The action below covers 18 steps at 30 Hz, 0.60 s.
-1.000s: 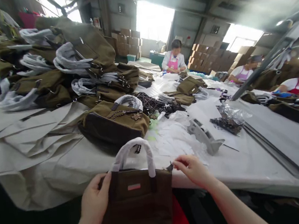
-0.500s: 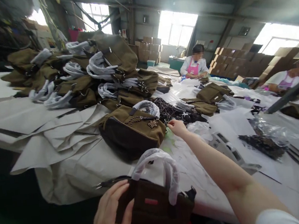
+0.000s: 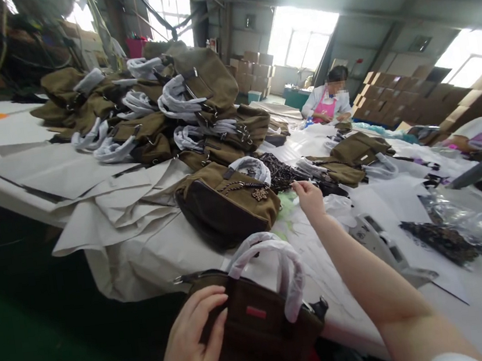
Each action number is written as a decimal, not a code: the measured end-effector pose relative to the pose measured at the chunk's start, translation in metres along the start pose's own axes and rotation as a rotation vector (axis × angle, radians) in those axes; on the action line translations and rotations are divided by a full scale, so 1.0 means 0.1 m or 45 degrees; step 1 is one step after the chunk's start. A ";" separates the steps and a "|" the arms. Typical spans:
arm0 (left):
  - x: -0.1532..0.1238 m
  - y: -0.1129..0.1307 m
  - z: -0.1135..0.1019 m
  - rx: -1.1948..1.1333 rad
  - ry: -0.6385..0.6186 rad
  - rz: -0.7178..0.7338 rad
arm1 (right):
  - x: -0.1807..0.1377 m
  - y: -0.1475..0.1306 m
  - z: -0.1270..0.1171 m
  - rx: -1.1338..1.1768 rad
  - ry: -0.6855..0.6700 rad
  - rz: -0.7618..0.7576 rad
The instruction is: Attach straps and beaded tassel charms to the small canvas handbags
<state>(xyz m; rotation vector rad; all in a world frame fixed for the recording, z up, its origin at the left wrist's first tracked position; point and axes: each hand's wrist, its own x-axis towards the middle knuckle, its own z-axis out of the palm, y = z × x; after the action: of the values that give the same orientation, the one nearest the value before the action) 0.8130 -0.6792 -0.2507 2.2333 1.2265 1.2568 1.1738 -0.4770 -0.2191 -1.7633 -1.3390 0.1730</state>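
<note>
A dark olive handbag point(image 3: 263, 330) with plastic-wrapped handles and a small red label stands low in front of me, by the table edge. Curled against its left front side is my left hand point(image 3: 194, 338), thumb and fingertips on the fabric. My right hand point(image 3: 310, 196) reaches over the table with its fingers pinched together at the edge of a heap of dark braided cords point(image 3: 275, 167). What sits between those fingertips is too small to make out. Just left of that hand lies another olive handbag point(image 3: 230, 202), carrying a braided cord with a patterned charm point(image 3: 260, 194).
A large pile of olive bags point(image 3: 207, 85) fills the back left. White sheets point(image 3: 129, 200) overhang the near edge. To the right are a pale device point(image 3: 375, 240), a plastic bag of dark pieces point(image 3: 441, 235) and more bags. Two people work across the table.
The view has turned a little to the left, so everything appears shifted right. Both hands keep nearly the same pose, the left at the near handbag and the right by the cord heap.
</note>
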 end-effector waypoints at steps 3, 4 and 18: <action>0.01 0.04 0.02 -0.055 -0.030 -0.008 | -0.24 -0.07 -0.28 0.078 0.029 -0.073; 0.01 0.06 0.02 -0.074 -0.040 -0.008 | -0.30 -0.10 -0.36 0.084 0.025 -0.083; -0.20 0.23 -0.02 -0.168 -0.126 -0.005 | -0.50 0.00 -0.03 -0.631 -0.422 -0.009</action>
<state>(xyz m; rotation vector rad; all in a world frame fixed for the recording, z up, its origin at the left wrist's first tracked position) 0.8188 -0.7090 -0.2472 2.1696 1.0795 1.1749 1.1553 -0.5201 -0.2358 -2.2111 -1.7354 0.1412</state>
